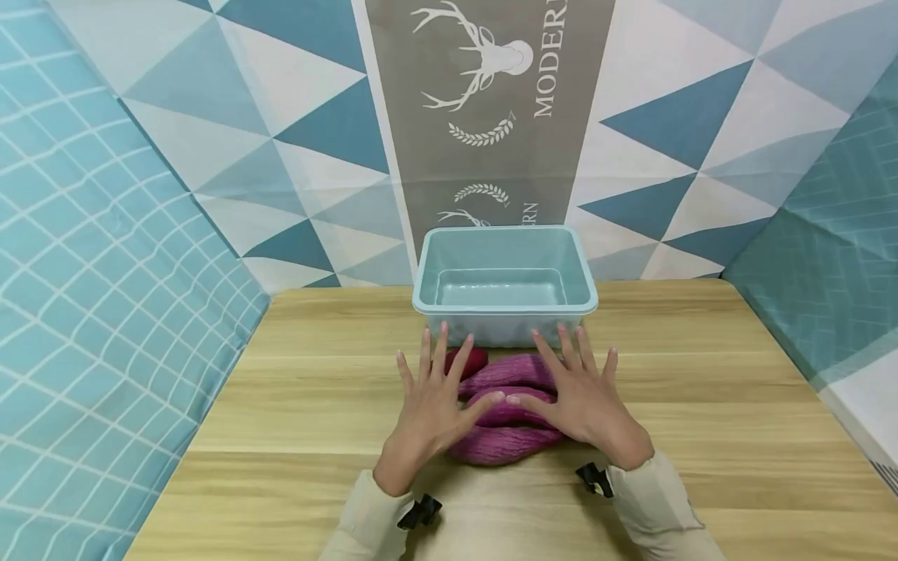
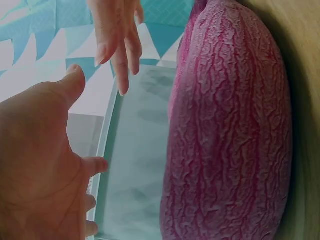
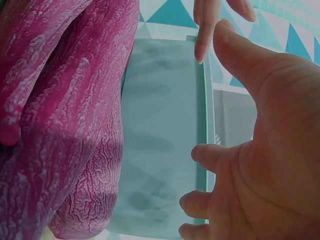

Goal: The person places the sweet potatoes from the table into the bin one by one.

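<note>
Head | two hands (image 1: 429,407) (image 1: 591,399), fingers (image 1: 440,354) spread | three wrinkled purple pieces (image 1: 508,372) (image 1: 512,418) (image 1: 500,446) | one red piece (image 1: 479,361) | one tub (image 1: 505,330)

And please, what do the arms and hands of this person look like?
The left hand and right hand are bare, no gloves or rings showing. The left sleeve and right sleeve are plain cream, reaching the wrists. A small black piece sits at the left cuff's inner side, a similar one at the right.

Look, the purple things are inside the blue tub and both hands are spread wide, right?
Not inside: the head view shows the purple things on the table, in front of the blue tub. The left hand and right hand are spread wide.
</note>
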Demonstrator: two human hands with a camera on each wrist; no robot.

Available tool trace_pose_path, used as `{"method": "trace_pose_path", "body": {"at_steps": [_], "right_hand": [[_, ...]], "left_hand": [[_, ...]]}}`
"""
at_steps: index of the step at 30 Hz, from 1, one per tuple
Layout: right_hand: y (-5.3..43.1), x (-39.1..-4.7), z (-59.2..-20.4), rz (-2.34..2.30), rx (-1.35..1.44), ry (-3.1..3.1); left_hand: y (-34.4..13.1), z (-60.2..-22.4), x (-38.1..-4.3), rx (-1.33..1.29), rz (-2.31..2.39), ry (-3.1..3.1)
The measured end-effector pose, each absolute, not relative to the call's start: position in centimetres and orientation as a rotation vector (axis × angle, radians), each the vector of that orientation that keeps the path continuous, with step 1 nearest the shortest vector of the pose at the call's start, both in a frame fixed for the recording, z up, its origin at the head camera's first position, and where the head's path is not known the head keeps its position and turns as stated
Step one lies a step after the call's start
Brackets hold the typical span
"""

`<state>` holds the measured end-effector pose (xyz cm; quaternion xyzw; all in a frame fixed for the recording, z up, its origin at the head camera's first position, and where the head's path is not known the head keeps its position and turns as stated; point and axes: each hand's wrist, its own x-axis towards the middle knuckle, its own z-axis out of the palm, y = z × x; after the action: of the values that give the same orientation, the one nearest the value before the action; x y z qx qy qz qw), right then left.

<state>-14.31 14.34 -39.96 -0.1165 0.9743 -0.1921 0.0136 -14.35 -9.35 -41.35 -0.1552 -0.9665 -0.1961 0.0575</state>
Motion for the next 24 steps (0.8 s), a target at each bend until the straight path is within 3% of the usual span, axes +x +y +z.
{"method": "trace_pose_path", "body": {"at_steps": [24], "right_hand": [[14.6, -13.6, -41.6, -0.694, -0.544, 3.108]], "left_hand": [[-12.7, -39.6, -17.9, -0.402, -0.688, -2.802]]}}
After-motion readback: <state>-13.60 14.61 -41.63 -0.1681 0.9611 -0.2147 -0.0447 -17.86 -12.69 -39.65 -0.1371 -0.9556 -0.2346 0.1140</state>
